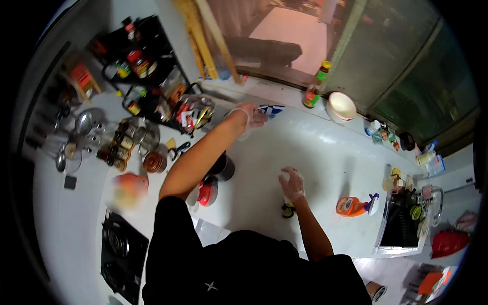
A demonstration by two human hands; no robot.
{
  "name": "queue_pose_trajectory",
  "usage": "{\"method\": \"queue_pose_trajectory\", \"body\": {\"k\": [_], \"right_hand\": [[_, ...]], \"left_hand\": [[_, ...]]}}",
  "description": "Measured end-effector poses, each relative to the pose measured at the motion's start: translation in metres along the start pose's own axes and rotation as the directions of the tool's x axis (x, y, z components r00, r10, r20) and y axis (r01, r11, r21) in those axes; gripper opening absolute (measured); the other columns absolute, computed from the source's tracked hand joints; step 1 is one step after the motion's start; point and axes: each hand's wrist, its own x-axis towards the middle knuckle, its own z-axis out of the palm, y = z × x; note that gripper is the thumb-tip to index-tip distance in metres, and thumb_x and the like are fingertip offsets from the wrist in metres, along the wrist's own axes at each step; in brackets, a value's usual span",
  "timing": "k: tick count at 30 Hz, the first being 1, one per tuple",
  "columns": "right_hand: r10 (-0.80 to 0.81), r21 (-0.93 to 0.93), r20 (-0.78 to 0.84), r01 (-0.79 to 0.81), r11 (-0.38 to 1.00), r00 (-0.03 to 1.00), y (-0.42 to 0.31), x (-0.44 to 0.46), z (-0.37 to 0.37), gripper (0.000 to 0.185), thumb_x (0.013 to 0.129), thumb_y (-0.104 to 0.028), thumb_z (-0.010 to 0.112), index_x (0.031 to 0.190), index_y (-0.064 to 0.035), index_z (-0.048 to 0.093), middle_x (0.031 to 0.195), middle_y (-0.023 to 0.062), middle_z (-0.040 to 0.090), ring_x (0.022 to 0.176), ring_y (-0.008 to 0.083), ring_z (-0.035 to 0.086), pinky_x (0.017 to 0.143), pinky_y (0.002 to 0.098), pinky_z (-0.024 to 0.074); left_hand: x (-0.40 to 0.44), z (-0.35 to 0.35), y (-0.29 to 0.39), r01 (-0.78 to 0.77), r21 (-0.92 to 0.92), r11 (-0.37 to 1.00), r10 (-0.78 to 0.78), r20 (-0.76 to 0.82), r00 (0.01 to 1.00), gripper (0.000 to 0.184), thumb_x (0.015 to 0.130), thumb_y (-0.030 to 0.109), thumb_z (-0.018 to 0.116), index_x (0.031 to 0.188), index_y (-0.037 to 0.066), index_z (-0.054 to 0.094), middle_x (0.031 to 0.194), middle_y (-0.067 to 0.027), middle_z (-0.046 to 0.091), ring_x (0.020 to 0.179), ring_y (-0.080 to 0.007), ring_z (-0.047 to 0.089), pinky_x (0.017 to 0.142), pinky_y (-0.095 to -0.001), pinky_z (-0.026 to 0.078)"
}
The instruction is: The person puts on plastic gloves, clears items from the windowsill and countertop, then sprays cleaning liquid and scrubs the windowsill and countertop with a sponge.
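My left hand (250,117), in a clear plastic glove, reaches to the back edge of the white counter (254,173). Its fingers are closed at a blue and white cloth or packet (272,110), which sticks out past the fingertips. Over the middle of the counter is my right hand (293,185), also gloved, with curved fingers apart and nothing seen between them. Just below it, by the wrist, lies a small black and yellow object (288,210). An orange spray bottle (351,206) lies to its right.
A green-labelled bottle (312,91) and a bowl (341,107) stand on the window ledge. At right is a sink with a dark rack (401,221). A black pot (222,166), red item (207,192), jars, spice rack (147,66) and stove (119,254) are at left.
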Motion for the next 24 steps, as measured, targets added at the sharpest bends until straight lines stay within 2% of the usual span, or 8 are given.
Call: {"method": "queue_pose_trajectory", "body": {"k": [2,3,5,7,10,13,18,24], "right_hand": [[-0.144,0.167,-0.094,0.159,0.973,0.985,-0.048,0.018,-0.022,0.034,0.086,-0.024,0.068,0.115,-0.0062,0.066,0.114,0.0138,0.067,0.116,0.0281,0.058,0.099,0.0409,0.0446],[-0.109,0.170,-0.046,0.115,0.979,0.993,-0.072,-0.027,-0.031,0.032,0.086,-0.024,0.069,0.113,-0.0057,0.066,0.113,0.0133,0.067,0.111,0.0287,0.060,0.096,0.0406,0.0461],[-0.121,0.205,-0.033,0.126,0.971,0.992,-0.109,-0.016,-0.040,0.030,0.087,-0.022,0.070,0.110,-0.0047,0.067,0.112,0.0123,0.068,0.102,0.0298,0.064,0.091,0.0401,0.0491],[-0.210,0.473,-0.049,0.208,0.856,0.976,-0.142,-0.012,-0.013,0.025,0.087,-0.019,0.070,0.107,-0.0036,0.068,0.105,0.0112,0.069,0.095,0.0242,0.065,0.087,0.0359,0.0502],[-0.278,0.681,-0.002,0.205,0.703,0.961,-0.182,-0.009,-0.007,0.019,0.089,-0.013,0.069,0.104,-0.0019,0.069,0.099,0.0089,0.069,0.089,0.0160,0.064,0.084,0.0298,0.0503],[-0.369,0.811,0.036,0.189,0.553,0.929,-0.237,-0.019,0.002,0.016,0.090,-0.008,0.066,0.105,-0.0004,0.068,0.098,0.0073,0.069,0.088,0.0121,0.062,0.083,0.0263,0.0492],[-0.558,0.886,0.071,0.205,0.417,0.827,-0.309,-0.068,0.001,0.019,0.092,-0.006,0.065,0.109,0.0014,0.066,0.101,0.0084,0.068,0.091,0.0132,0.062,0.084,0.0272,0.0496],[-0.777,0.844,0.267,0.250,0.474,0.571,-0.346,-0.126,0.028,0.017,0.090,-0.010,0.068,0.105,-0.0020,0.067,0.099,0.0103,0.069,0.087,0.0169,0.065,0.080,0.0308,0.0516]], "left_hand": [[-0.034,-0.011,0.012,0.021,0.019,1.000,-0.020,-0.028,0.999,0.037,0.095,0.022,0.050,0.121,-0.005,0.050,0.116,-0.0280,0.064,0.106,-0.0377,0.065,0.095,-0.0487,0.050],[-0.086,-0.022,-0.017,0.063,-0.014,0.998,-0.064,-0.041,0.997,0.036,0.095,0.022,0.049,0.119,-0.005,0.051,0.114,-0.0269,0.065,0.104,-0.0374,0.066,0.093,-0.0477,0.051],[-0.133,-0.041,-0.010,0.039,-0.019,0.999,-0.040,-0.085,0.996,0.034,0.095,0.022,0.048,0.117,-0.004,0.052,0.111,-0.0247,0.066,0.099,-0.0369,0.068,0.089,-0.0458,0.054],[-0.193,-0.086,-0.002,-0.018,-0.001,1.000,0.018,-0.064,0.998,0.034,0.094,0.023,0.049,0.114,-0.006,0.053,0.110,-0.0236,0.067,0.100,-0.0341,0.068,0.088,-0.0434,0.054],[-0.259,-0.127,-0.016,-0.157,-0.003,0.988,0.154,-0.184,0.971,0.031,0.092,0.021,0.051,0.109,-0.005,0.055,0.109,-0.0207,0.069,0.100,-0.0289,0.069,0.087,-0.0397,0.054],[-0.309,-0.174,-0.048,-0.237,0.033,0.971,0.227,-0.432,0.873,0.026,0.093,0.014,0.051,0.109,-0.005,0.057,0.107,-0.0175,0.070,0.097,-0.0263,0.071,0.086,-0.0343,0.054],[-0.373,-0.228,-0.138,-0.262,0.089,0.961,0.245,-0.716,0.654,0.029,0.093,0.017,0.050,0.112,-0.004,0.058,0.105,-0.0152,0.070,0.096,-0.0231,0.070,0.079,-0.0314,0.052],[-0.383,-0.293,-0.242,-0.125,-0.013,0.992,0.065,-0.797,0.601,0.036,0.096,0.027,0.042,0.108,0.002,0.064,0.099,-0.0112,0.073,0.091,-0.0208,0.069,0.081,-0.0333,0.050]]}}
